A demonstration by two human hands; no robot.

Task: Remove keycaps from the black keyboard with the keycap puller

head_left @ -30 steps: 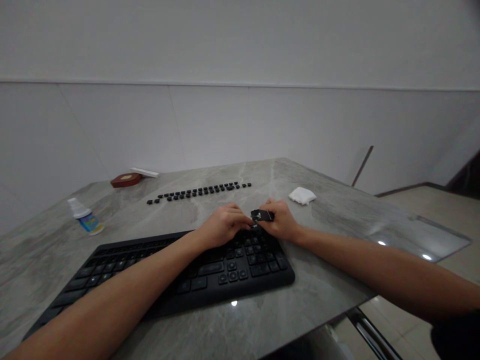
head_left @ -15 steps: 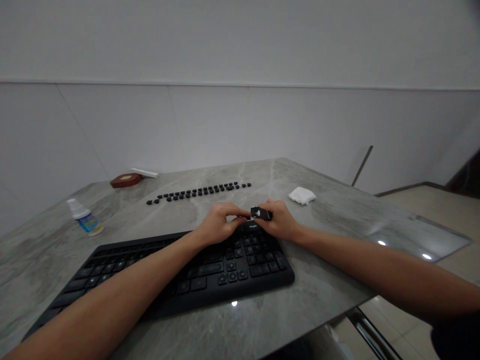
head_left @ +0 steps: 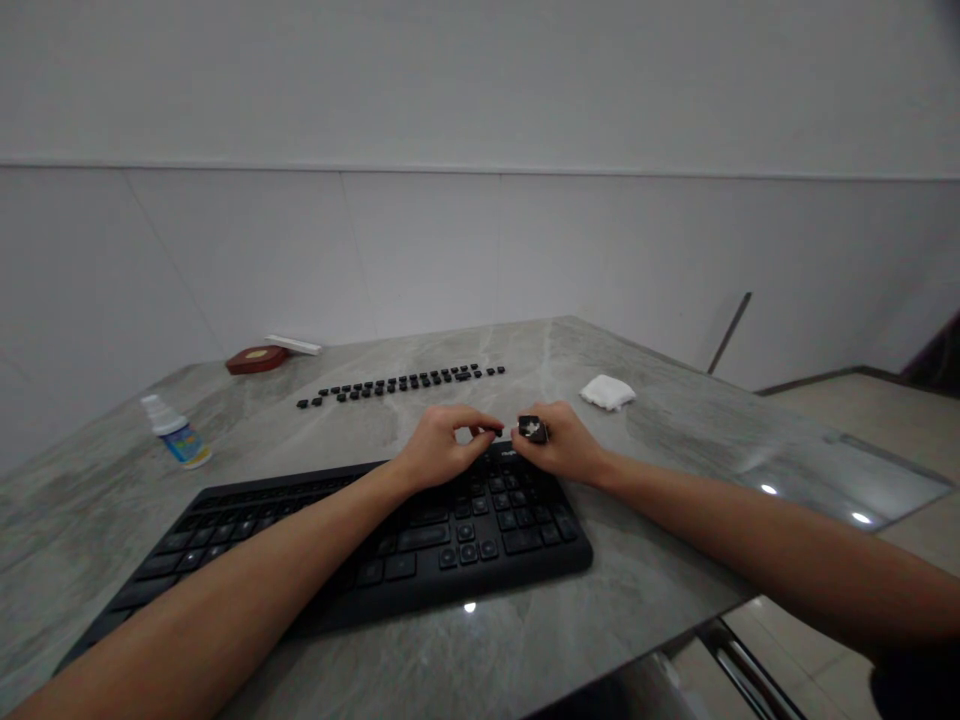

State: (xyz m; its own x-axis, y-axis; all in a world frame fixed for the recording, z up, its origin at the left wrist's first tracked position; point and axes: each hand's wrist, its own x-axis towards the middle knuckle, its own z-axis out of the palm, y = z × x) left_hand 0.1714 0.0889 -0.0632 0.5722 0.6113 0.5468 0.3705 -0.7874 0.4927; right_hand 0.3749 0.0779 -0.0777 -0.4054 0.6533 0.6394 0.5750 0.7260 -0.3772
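Over the top right of a black keyboard, both my hands are close together. My left hand pinches a small black keycap between thumb and fingertips. In my right hand is a small black tool with a pale, silvery end facing me; its exact kind is hard to make out. A narrow gap separates the keycap from the tool. My left forearm hides much of the keyboard's middle.
Beyond the keyboard, loose black keycaps lie in two rows. A white folded cloth is at the right. On the left stand a spray bottle, a reddish-brown box and a white flat strip near the wall.
My hands have drawn slightly apart, and the keycap now shows at my left fingertips. The black tool has turned in my right hand. The view has shifted slightly.
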